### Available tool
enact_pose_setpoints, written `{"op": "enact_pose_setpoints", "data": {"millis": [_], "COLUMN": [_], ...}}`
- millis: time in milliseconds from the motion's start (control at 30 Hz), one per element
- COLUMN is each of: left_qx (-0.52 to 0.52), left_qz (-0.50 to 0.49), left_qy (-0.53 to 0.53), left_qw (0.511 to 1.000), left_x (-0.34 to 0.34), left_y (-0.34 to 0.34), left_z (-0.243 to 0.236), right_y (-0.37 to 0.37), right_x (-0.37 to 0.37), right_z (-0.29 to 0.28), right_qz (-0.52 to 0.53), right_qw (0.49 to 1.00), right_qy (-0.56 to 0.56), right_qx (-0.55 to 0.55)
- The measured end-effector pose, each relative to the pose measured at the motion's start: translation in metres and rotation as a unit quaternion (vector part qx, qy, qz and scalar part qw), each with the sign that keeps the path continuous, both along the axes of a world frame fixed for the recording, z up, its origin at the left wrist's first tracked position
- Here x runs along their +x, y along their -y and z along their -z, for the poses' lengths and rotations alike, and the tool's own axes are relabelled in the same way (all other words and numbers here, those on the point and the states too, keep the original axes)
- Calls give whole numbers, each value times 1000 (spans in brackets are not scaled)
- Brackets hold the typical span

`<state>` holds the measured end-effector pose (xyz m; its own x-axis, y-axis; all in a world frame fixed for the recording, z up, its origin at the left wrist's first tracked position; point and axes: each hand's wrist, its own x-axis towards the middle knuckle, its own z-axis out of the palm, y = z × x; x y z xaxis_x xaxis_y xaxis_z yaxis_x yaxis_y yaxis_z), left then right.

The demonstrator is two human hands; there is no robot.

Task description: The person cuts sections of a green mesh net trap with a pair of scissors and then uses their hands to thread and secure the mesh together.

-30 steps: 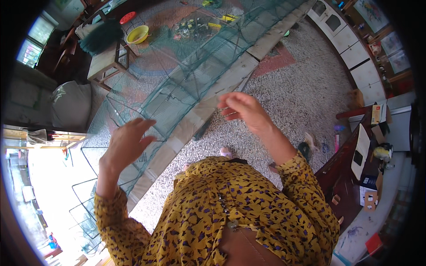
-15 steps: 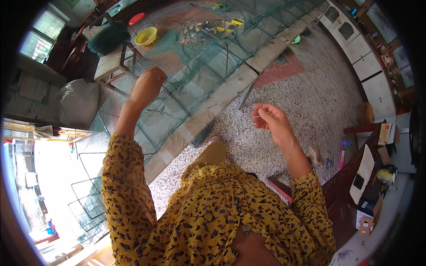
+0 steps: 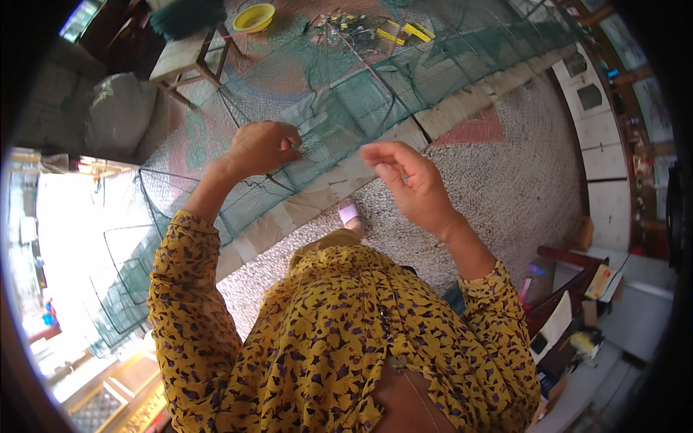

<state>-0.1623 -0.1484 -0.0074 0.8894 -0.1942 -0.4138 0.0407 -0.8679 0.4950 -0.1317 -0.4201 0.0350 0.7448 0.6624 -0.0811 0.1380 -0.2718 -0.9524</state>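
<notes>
My left hand [image 3: 263, 149] is curled closed above a long green net [image 3: 339, 108] stretched over thin dark wire frames. Whatever its fingers may grip is too small or hidden to make out. To the right, my right hand [image 3: 415, 184] hovers over the net's pale edge strip [image 3: 332, 179]. Its fingers are stretched forward side by side, the thumb stands apart below them, and no object shows between them. A gap separates the two hands.
Beyond the net are a wooden stool [image 3: 189, 63] with a dark green bundle [image 3: 189, 18] on it, a yellow basin [image 3: 254, 18] and several yellow pieces [image 3: 404, 32]. White cabinets [image 3: 599, 137] line the right side. A pale grey sack [image 3: 119, 108] stands at left.
My left hand has moved right and slightly down in view, and my right hand has moved left and up, bringing them closer together. The view has shifted, and a pink shoe now shows.
</notes>
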Motion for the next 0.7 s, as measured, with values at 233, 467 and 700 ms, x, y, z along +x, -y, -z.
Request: {"op": "enact_pose_setpoints", "data": {"millis": [233,467,700], "left_qx": [-2,-47,-53], "left_qz": [-159,-200,-247], "left_qy": [144,250,306], "left_qw": [977,946,918], "left_x": [-60,-99,-108], "left_y": [12,28,37], "left_z": [6,4,7], "right_y": [-51,-56,-58], "right_x": [-26,-46,-44], "right_z": [11,27,35], "right_qz": [-233,-339,-318], "right_qw": [907,841,820], "right_qy": [350,403,459], "right_qx": [13,-127,-126]}}
